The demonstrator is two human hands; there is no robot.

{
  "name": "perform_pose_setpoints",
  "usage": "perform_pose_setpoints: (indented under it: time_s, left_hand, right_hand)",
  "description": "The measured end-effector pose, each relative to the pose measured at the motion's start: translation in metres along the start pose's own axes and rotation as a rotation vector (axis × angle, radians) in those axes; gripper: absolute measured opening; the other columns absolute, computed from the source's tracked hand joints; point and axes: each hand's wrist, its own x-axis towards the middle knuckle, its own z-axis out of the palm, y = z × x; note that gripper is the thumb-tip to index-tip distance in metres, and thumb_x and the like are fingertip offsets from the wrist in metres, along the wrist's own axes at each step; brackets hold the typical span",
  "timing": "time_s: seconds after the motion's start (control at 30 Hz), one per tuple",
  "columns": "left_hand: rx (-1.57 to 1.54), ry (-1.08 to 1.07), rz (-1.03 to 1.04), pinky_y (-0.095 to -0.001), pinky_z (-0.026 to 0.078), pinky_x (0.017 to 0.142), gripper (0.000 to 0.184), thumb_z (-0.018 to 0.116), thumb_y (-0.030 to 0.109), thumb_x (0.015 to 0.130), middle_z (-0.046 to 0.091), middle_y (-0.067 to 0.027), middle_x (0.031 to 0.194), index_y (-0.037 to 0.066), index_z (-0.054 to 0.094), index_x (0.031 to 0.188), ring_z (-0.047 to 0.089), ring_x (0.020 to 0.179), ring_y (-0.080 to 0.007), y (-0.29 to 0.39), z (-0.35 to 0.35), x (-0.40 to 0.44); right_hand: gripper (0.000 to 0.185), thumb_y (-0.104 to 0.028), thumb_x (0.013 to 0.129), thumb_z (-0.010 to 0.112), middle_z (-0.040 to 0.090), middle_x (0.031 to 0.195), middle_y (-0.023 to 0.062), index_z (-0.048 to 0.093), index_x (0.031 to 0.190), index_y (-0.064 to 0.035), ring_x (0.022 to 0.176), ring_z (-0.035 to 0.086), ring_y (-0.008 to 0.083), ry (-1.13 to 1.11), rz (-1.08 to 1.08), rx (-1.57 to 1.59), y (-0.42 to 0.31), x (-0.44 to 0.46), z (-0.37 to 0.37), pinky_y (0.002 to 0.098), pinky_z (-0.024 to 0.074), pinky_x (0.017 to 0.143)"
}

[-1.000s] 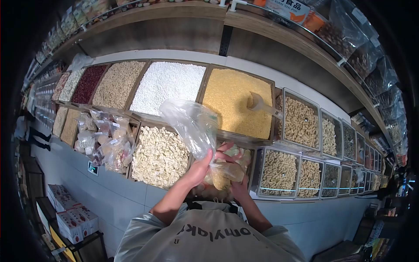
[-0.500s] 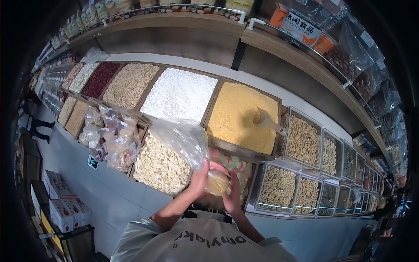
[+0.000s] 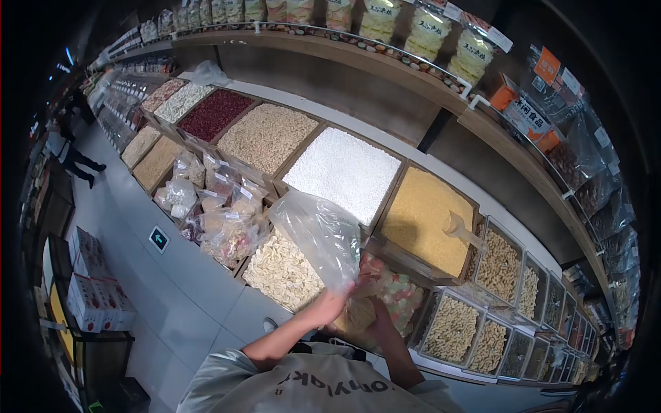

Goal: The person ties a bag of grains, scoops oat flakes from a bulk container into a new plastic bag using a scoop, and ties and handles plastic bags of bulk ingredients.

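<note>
The person's left hand (image 3: 329, 306) is closed on the gathered neck of a clear plastic bag (image 3: 318, 237), on the near-left side of the bin of yellow grain (image 3: 406, 230). The right hand (image 3: 385, 325) is by the bag's bulging lower end, nearer the person than that bin; from here I can't tell whether its fingers grip the plastic or just touch it. The loose upper part of the bag flares out to the left of the yellow-grain bin, over the edge of the bin of pale dried slices (image 3: 281, 270). Directly on the near side of the yellow-grain bin sit red-and-green wrapped pieces (image 3: 401, 294), to its left a bin of white grains (image 3: 341, 172), and to its right clear boxes of peanuts (image 3: 499, 265). A scoop (image 3: 461, 229) rests in the yellow grain.

As I judge it, the filling is done: the lower end looks full and the scoop lies out of hand. The closing looks undone, since no knot or tie shows at the neck and the top spreads loose.

The bag's contents are dim and tan in the shadow between the hands, too murky to name surely. The right fingertips are lost in that shade, and the lettering on the person's shirt (image 3: 323, 385) is cut off.
</note>
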Motion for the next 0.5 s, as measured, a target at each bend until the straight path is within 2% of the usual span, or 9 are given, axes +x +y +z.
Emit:
perform_pose_setpoints:
  time_s: [0.03,0.07,0.1,0.17,0.27,0.33,0.37,0.43,0.5]
  left_hand:
    - [0.061,0.002,0.078,-0.0345,0.042,0.103,0.053,0.022,0.032,0.110,0.058,-0.0119,0.137,0.001,0.058,0.132,0.056,0.121,-0.0244,-0.013,-0.013,-0.010]
    - [0.121,0.009,0.155,-0.0366,0.040,0.107,0.051,0.023,0.030,0.110,0.057,-0.0132,0.139,0.001,0.058,0.132,0.054,0.125,-0.0268,-0.010,-0.027,-0.018]
    - [0.057,-0.018,0.252,-0.0385,0.037,0.109,0.047,0.027,0.027,0.109,0.058,-0.0154,0.136,0.000,0.059,0.130,0.053,0.127,-0.0296,0.029,-0.042,-0.029]
    - [0.000,-0.032,0.363,-0.0405,0.035,0.111,0.043,0.030,0.024,0.108,0.058,-0.0175,0.133,-0.002,0.060,0.128,0.051,0.129,-0.0325,0.046,-0.069,-0.046]
    - [0.057,-0.049,0.336,-0.0419,0.037,0.109,0.044,0.028,0.023,0.109,0.060,-0.0158,0.130,-0.002,0.061,0.124,0.053,0.125,-0.0316,0.029,-0.106,-0.077]
    - [-0.018,-0.006,0.147,-0.0420,0.042,0.102,0.045,0.030,0.027,0.109,0.065,-0.0149,0.122,-0.003,0.063,0.120,0.059,0.115,-0.0291,0.033,-0.138,-0.099]
    - [-0.016,0.009,0.151,-0.0420,0.042,0.102,0.045,0.030,0.027,0.109,0.065,-0.0149,0.122,-0.003,0.063,0.120,0.059,0.115,-0.0291,0.028,-0.153,-0.109]
    - [-0.446,0.134,0.101,-0.0401,0.046,0.096,0.046,0.034,0.030,0.108,0.069,-0.0147,0.112,-0.004,0.065,0.115,0.063,0.103,-0.0248,0.007,-0.178,-0.126]
    - [-0.515,0.260,0.119,-0.0384,0.049,0.093,0.050,0.035,0.036,0.108,0.070,-0.0157,0.108,-0.004,0.065,0.111,0.064,0.099,-0.0223,0.004,-0.195,-0.137]
  right_hand:
    - [0.041,-0.021,0.100,0.055,0.060,0.126,0.0100,0.050,0.137,-0.0040,0.116,0.060,0.0204,0.021,0.302,0.808,0.003,0.008,0.013,0.0337,0.0474,0.100]
    - [0.041,-0.020,0.100,0.056,0.059,0.127,0.0100,0.049,0.137,-0.0043,0.117,0.058,0.0205,0.001,0.426,0.983,0.005,0.016,0.027,0.0342,0.0462,0.101]
    - [0.043,-0.020,0.099,0.057,0.058,0.127,0.0099,0.048,0.138,-0.0045,0.119,0.057,0.0206,-0.042,0.425,0.884,0.010,0.022,0.045,0.0347,0.0451,0.102]
    - [0.045,-0.018,0.098,0.058,0.057,0.129,0.0098,0.047,0.139,-0.0051,0.121,0.054,0.0208,-0.106,0.391,0.681,0.027,0.033,0.085,0.0358,0.0429,0.104]
    - [0.049,-0.016,0.096,0.060,0.054,0.130,0.0096,0.044,0.141,-0.0058,0.125,0.050,0.0211,-0.164,0.233,0.303,0.057,0.042,0.146,0.0373,0.0396,0.108]
    - [0.052,-0.014,0.094,0.061,0.053,0.132,0.0095,0.043,0.142,-0.0064,0.127,0.048,0.0212,-0.216,0.179,0.177,0.072,0.051,0.177,0.0384,0.0374,0.110]
    - [0.053,-0.014,0.094,0.062,0.052,0.132,0.0095,0.042,0.142,-0.0066,0.129,0.046,0.0213,-0.238,0.154,0.122,0.076,0.056,0.191,0.0389,0.0363,0.111]
    - [0.057,-0.012,0.092,0.063,0.050,0.133,0.0093,0.040,0.144,-0.0072,0.131,0.044,0.0215,-0.271,0.151,0.070,0.078,0.061,0.215,0.0399,0.0341,0.113]
    - [0.058,-0.011,0.092,0.064,0.050,0.134,0.0093,0.039,0.144,-0.0074,0.133,0.042,0.0216,-0.286,0.165,0.061,0.063,0.057,0.245,0.0404,0.0330,0.114]
